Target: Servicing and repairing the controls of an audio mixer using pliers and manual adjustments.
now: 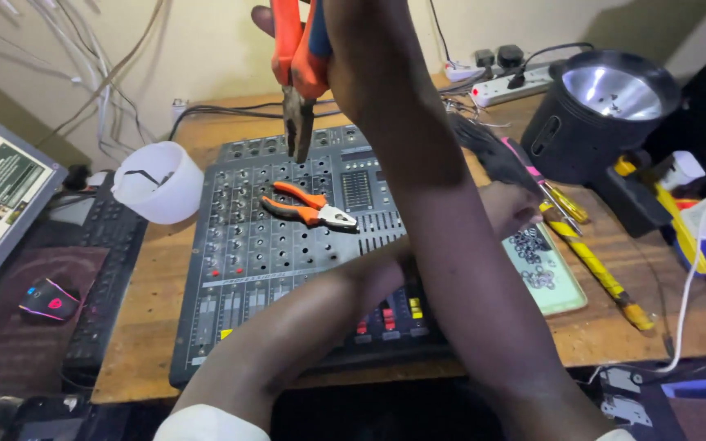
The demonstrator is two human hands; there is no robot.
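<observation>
The right hand [320, 33], at the top centre of the frame, is wrapped around the orange handles of a pair of pliers [296, 90], whose dark nose points down over the audio mixer [239, 245]; the right forearm runs down the middle of the frame and hides much of the mixer's right side; the left arm crosses beneath it, and the left hand [510, 208] sits right of centre, just above a pale tray of small metal rings [545, 273], its fingers hidden, so its grip cannot be told; smaller orange cutters [308, 208] lie on the mixer; a white cup [157, 181] stands left, a yellow screwdriver [598, 269] right, a black lamp [598, 110] upper right.
</observation>
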